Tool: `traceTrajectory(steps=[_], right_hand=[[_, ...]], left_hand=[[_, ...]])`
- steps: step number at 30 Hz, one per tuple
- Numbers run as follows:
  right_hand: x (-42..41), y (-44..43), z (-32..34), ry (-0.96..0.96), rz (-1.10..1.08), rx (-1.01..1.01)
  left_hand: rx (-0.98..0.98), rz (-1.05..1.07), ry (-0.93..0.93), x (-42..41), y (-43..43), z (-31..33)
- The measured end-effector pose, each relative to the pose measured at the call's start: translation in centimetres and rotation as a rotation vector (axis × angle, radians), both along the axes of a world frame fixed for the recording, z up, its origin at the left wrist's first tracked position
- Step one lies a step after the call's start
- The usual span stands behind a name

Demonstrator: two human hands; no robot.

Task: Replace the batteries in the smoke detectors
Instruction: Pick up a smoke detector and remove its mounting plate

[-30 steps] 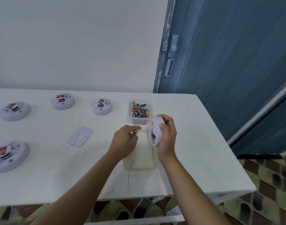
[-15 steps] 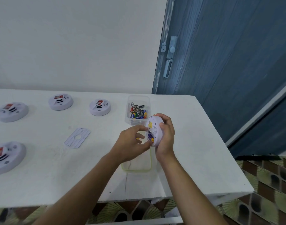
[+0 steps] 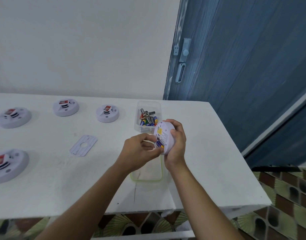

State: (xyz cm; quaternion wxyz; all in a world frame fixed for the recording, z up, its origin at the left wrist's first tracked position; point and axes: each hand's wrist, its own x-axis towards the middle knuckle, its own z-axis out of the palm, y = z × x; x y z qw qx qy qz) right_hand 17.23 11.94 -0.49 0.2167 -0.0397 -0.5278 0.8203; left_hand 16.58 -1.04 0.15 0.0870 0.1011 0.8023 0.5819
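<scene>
Since the left hand came from the battery tub to the smoke detector, its fingers now pinch a battery at the open bay: insertion looks under way. The right hand grips the detector on edge above the tabletop, back facing left; the battery lies slantwise near the lower rim.

Matt white plastic on the smoke detector, clear glossy plastic on the battery tub, rough painted white surface.
</scene>
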Motion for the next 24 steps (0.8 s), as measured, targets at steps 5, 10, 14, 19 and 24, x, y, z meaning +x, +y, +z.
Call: traceTrajectory(steps=[5,10,14,19,24], right_hand=[[-0.2,-0.5,0.0,-0.006,-0.004,0.027],[-0.3,-0.8,0.2,-0.003,0.015,0.061],[-0.1,-1.3,0.5,0.003,0.036,0.080],[-0.1,-1.4,0.3,-0.007,0.040,0.067],[-0.1,-2.4,0.1,-0.073,-0.103,0.098]], left_hand=[[-0.041,0.012,0.039,0.1,-0.2,-0.1],[-0.056,0.050,0.098,0.9,0.0,0.0],[-0.086,0.064,0.205,1.6,-0.1,0.4],[-0.087,0.115,0.267,1.9,-0.5,0.5],[-0.207,0.100,0.337,1.5,-0.3,-0.2]])
